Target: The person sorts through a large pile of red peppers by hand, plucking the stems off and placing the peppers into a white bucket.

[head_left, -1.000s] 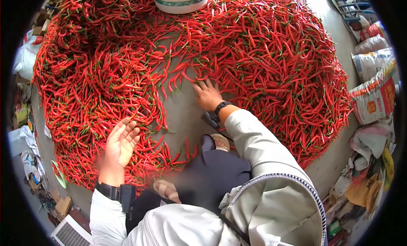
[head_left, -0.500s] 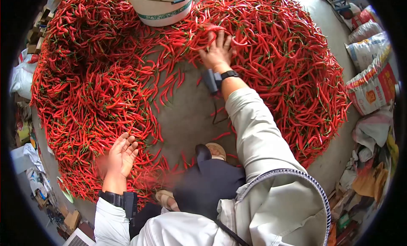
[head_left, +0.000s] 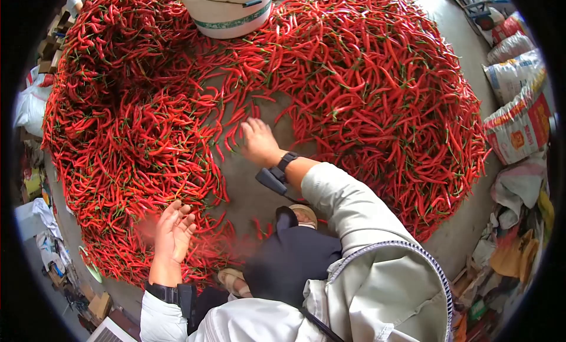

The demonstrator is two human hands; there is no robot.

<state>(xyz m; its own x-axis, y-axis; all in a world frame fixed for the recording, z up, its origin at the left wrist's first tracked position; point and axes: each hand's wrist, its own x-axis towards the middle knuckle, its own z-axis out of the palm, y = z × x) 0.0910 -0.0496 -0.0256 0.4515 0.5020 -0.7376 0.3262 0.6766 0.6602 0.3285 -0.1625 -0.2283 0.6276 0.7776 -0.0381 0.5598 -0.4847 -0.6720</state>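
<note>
Head camera view, with clock directions counting from the centre of the picture: a person in a pale jacket (head_left: 365,212) is leaning over red chilies (head_left: 365,77), which are lying in a broad, thick heap on a grey floor (head_left: 236,186). The heap is curving from 7 o'clock, up through 12, to 4 o'clock, around a bare patch of floor. The right hand (head_left: 259,143) is reaching over that patch, just up and left of centre, its back facing the camera and its fingertips pointing toward a few loose chilies at 11 o'clock. Its grip is partly hidden, so whether the fingers are pinching anything is unclear. The left hand (head_left: 174,233), at 8 o'clock, is hovering palm up over the heap, its fingers loosely curling and slightly spread. Both wrists are wearing dark straps. A white bucket (head_left: 230,15) with a green band is standing at 11 o'clock, beside the chilies. Printed sacks (head_left: 519,133) are leaning at 2 o'clock. 2 light-coloured shoes are showing near 6 o'clock.
</note>
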